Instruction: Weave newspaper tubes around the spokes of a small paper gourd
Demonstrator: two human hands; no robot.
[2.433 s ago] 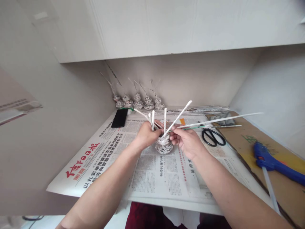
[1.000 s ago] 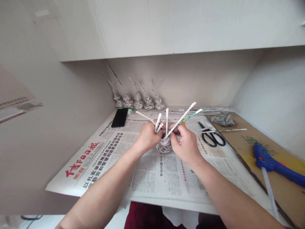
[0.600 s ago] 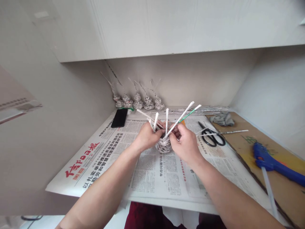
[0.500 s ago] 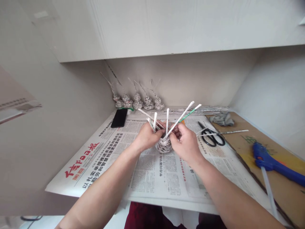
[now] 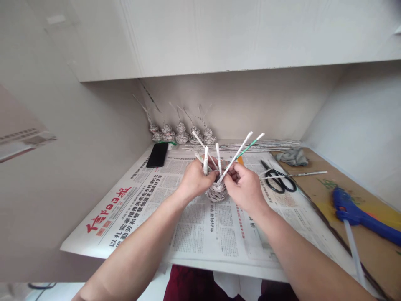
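Observation:
A small round basket (image 5: 216, 192) woven from rolled newspaper strips rests on the spread newspaper (image 5: 194, 238) between my hands. Several white paper sticks (image 5: 218, 156) stand up and fan out from its rim, one of them partly green (image 5: 247, 147). My left hand (image 5: 200, 177) is closed on the left side of the basket's rim, thumb on the near side. On the right, my right hand (image 5: 244, 179) pinches at the rim near the base of a slanted paper stick. The far fingertips are partly hidden behind the sticks.
Black-handled scissors (image 5: 278, 179) lie to the right, near a grey cloth (image 5: 292, 156). A blue glue gun (image 5: 360, 213) rests on cardboard (image 5: 322, 196). A black phone (image 5: 157, 155) lies at the left. Several woven gourd shapes (image 5: 181, 133) and long paper rods (image 5: 250, 145) line the back.
The leftmost long paper stick has swung more upright and to the right. The basket and the other sticks have shifted slightly; both hands keep their hold.

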